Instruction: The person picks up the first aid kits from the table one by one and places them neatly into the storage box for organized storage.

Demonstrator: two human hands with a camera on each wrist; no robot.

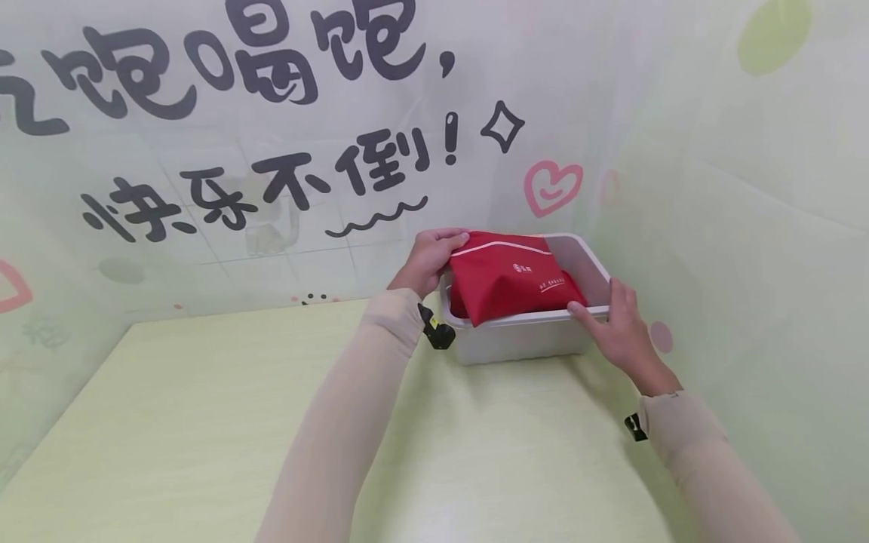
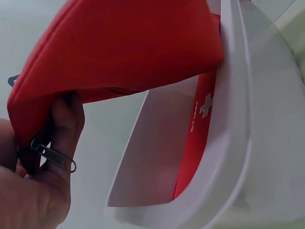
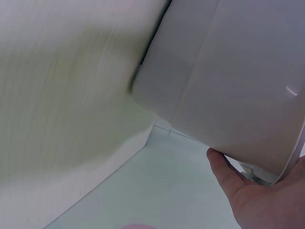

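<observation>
A red fabric pouch (image 1: 502, 275) with a white line and small white print lies tilted across a white plastic bin (image 1: 523, 345). By its far left corner, next to a metal zip pull (image 2: 56, 156), my left hand (image 1: 429, 260) pinches the pouch. Inside the bin, under the pouch, the left wrist view shows a red first aid bag (image 2: 195, 138) with a white cross and lettering. My right hand (image 1: 621, 324) grips the bin's rim at the near right corner, thumb on the front edge and fingers along the right side.
The bin stands on a pale wood-grain table (image 1: 224, 422) at its back right. A printed wall sheet (image 1: 380, 271) with dark lettering rises behind, and a pale green side sheet (image 1: 733, 302) runs close along the right. Black wrist cameras (image 1: 437, 332) sit on both sleeves.
</observation>
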